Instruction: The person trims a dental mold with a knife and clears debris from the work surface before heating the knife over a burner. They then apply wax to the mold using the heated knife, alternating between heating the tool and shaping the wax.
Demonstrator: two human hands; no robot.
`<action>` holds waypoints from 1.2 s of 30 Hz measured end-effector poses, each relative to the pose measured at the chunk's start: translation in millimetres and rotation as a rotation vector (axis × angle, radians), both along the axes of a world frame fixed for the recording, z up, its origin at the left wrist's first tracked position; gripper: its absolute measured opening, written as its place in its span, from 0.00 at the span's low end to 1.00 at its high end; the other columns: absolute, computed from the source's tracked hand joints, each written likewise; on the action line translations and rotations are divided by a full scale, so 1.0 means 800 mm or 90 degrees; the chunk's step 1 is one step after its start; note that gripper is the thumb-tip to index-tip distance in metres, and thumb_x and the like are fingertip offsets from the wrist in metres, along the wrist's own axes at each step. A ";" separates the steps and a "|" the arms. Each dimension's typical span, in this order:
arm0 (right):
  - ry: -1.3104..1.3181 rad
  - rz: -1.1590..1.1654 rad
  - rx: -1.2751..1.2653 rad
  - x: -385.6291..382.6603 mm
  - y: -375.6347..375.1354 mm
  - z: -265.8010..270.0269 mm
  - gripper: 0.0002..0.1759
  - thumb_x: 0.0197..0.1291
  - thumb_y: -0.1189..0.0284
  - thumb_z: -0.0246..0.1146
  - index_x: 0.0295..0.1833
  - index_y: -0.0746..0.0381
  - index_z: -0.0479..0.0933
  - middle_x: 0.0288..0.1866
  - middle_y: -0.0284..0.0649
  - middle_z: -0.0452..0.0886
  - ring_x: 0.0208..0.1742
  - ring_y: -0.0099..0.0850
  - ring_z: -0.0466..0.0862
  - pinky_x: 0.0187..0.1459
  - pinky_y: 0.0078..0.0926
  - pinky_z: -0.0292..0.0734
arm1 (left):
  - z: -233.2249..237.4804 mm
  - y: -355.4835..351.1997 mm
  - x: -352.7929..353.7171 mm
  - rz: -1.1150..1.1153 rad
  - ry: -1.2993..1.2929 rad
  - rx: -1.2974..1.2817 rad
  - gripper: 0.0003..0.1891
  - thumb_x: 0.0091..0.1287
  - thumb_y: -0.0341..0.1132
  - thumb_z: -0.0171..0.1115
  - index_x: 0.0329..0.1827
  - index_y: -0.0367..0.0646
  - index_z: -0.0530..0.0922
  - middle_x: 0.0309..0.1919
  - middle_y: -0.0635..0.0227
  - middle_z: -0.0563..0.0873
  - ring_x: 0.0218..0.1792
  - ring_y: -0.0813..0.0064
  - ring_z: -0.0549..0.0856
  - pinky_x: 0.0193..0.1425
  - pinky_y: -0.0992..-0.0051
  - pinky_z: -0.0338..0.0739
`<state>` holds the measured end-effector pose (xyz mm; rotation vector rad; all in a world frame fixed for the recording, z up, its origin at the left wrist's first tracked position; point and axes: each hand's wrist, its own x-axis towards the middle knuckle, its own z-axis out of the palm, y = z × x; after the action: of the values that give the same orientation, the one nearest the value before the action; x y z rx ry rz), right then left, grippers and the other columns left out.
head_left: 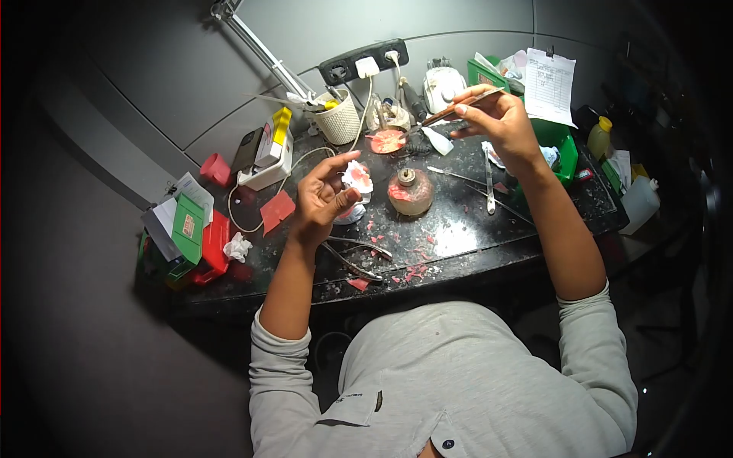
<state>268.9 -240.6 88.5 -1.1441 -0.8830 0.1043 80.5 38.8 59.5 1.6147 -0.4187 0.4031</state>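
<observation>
My left hand (314,200) has its thumb and fingers closed around a white dental cast (356,177) with pink wax on it. My right hand (500,126) grips a wax knife (447,114) by its brown handle, high over the bench. The knife's blade points left, close to a small dish (387,140) of pink and yellowish wax. Between my hands stands a squat glass spirit lamp (410,195), smeared with pink. Another white cast (350,214) shows partly below my left hand, the rest hidden.
Pink wax scraps (416,272) and a wax sheet (277,211) litter the black bench (473,263). Metal tools (489,179) lie right of the lamp. Behind are a woven cup (336,118) and a power strip (364,62). Green boxes (565,145) stand right; a red box (216,246) is left.
</observation>
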 end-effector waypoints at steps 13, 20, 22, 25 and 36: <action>-0.012 -0.026 -0.024 -0.001 0.011 -0.010 0.09 0.68 0.79 0.68 0.50 0.72 0.80 0.46 0.48 0.87 0.47 0.32 0.89 0.45 0.32 0.93 | -0.009 0.001 -0.001 0.020 0.058 0.016 0.31 0.69 0.40 0.74 0.71 0.33 0.74 0.49 0.66 0.85 0.46 0.83 0.85 0.48 0.84 0.78; 0.009 -0.024 -0.037 -0.004 0.014 -0.007 0.09 0.69 0.79 0.67 0.50 0.73 0.79 0.45 0.50 0.87 0.47 0.36 0.90 0.43 0.32 0.93 | 0.004 -0.010 -0.005 -0.003 0.051 0.027 0.29 0.70 0.36 0.73 0.70 0.32 0.74 0.52 0.65 0.85 0.54 0.78 0.84 0.62 0.75 0.77; 0.008 -0.032 -0.048 -0.008 0.015 -0.005 0.08 0.69 0.79 0.66 0.49 0.73 0.80 0.45 0.51 0.87 0.48 0.36 0.91 0.43 0.32 0.93 | 0.007 -0.009 -0.007 -0.001 0.063 0.025 0.29 0.70 0.35 0.73 0.69 0.32 0.74 0.52 0.65 0.85 0.54 0.78 0.84 0.62 0.75 0.77; 0.027 -0.015 -0.054 -0.005 0.015 -0.007 0.07 0.70 0.80 0.65 0.49 0.71 0.80 0.47 0.51 0.88 0.49 0.36 0.91 0.45 0.33 0.93 | 0.007 -0.009 -0.008 -0.003 0.073 0.021 0.28 0.70 0.35 0.73 0.69 0.31 0.74 0.53 0.64 0.85 0.54 0.78 0.84 0.62 0.75 0.77; 0.124 -0.015 -0.107 -0.010 0.028 -0.014 0.11 0.76 0.70 0.62 0.51 0.68 0.78 0.50 0.51 0.88 0.49 0.37 0.91 0.44 0.34 0.92 | 0.008 -0.006 -0.008 -0.008 0.078 0.007 0.27 0.70 0.35 0.72 0.68 0.31 0.75 0.53 0.64 0.85 0.54 0.78 0.84 0.62 0.75 0.78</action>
<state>261.1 -218.5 77.6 -1.2772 -0.6977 0.2704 74.4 33.8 65.6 1.6371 -0.3390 0.2914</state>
